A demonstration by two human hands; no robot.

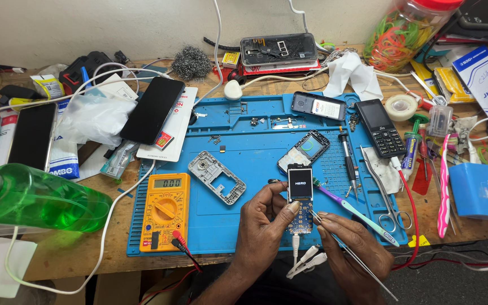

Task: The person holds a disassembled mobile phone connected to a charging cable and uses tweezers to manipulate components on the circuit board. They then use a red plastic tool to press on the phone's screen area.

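Both hands sit at the bottom centre of the frame, nearest the lens. Left hand (264, 226) is closed around a bare phone circuit board (300, 200), thumb pressed to its edge; the board stands upright with its small screen lit and a white cable (296, 244) plugged into its lower end. Right hand (352, 243) pinches thin metal tweezers (345, 248), the tips touching the lower right of the board, the long end running off toward the bottom right. All this hovers over the lower edge of a blue repair mat (244, 164). Just right of the board lies a toothbrush (354, 210) with a purple and teal handle, and beyond it scissors (388, 192). Above the board, a phone front housing (304, 151) with a screen lies tilted; left of centre, a grey phone frame (217, 177). Lower left of the mat holds a yellow multimeter (166, 204), red and black probes beside it. A black keypad phone (380, 127) rests at the mat's upper right. A green spray bottle (35, 197) lies at the left edge; two dark smartphones (152, 110) sit upper left. A jar of rubber bands (405, 31) stands upper right.
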